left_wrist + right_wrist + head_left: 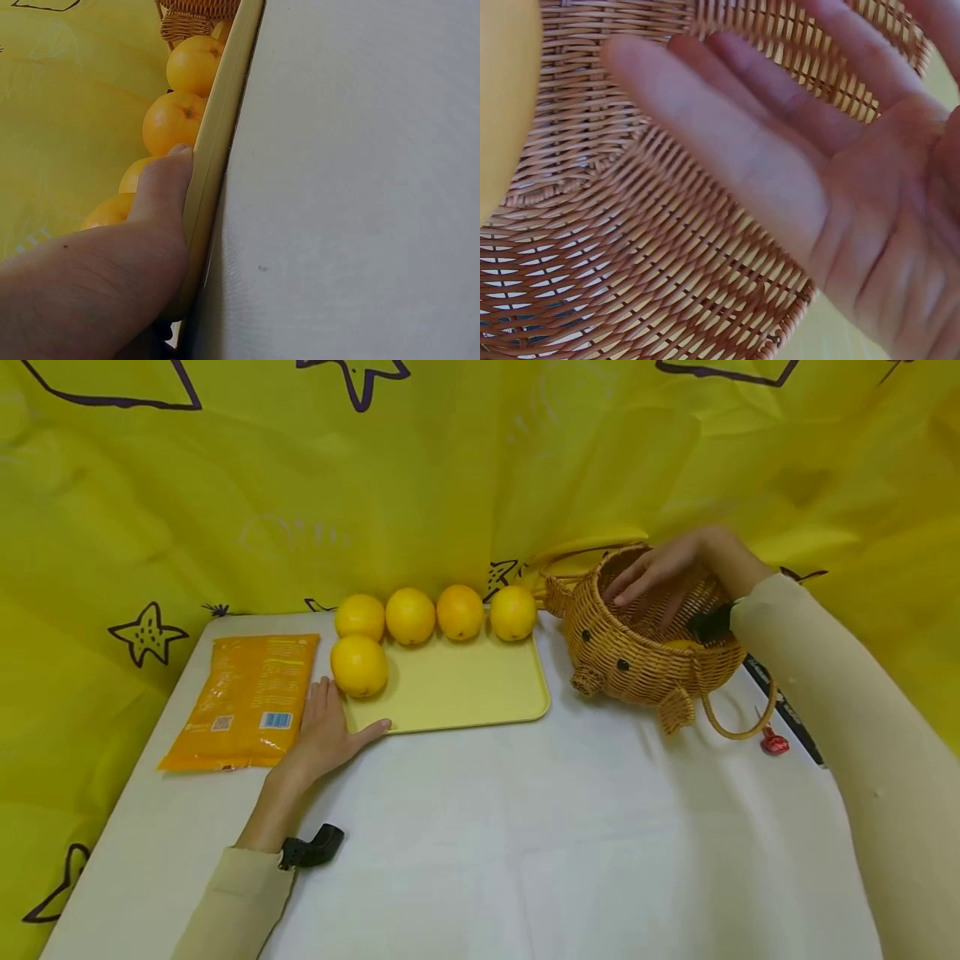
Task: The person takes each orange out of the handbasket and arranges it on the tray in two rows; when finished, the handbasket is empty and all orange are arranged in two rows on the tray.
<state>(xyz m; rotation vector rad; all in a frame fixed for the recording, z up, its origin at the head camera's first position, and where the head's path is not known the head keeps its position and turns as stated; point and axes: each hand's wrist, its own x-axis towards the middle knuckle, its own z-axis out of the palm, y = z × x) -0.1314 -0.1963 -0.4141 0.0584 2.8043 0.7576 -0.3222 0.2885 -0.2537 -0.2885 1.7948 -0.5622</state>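
While one smooth, rounded yellow fruit [506, 105], only partly in view, lies inside the tan woven wicker basket with a pig's face [652, 678], your right hand [669, 568] is down in the basket with its fingers extended, apart from the fruit in the right wrist view and holding nothing visible. The step in hand is judged to be reaching for that fruit; the next move would call for turning your palm to it and closing your fingers round it, clear of the rim.

Left of the basket, your left hand [326, 735] has its fingers straight along the side of the pale yellow rectangular tray [465, 689] and its thumb against the near edge; it appears to steady the tray, gripping no fruit.

Count on the tray: five round orange-yellow oranges [410, 616], four in a back row and one before the leftmost. Count in the basket: at least one fruit; you cannot confirm more.

Farther out, on the white table [525, 835]: one flat orange plastic bag [247, 702] beside your left hand, one small red wrapped item [775, 742] and one dark strip [798, 728], partly hidden.
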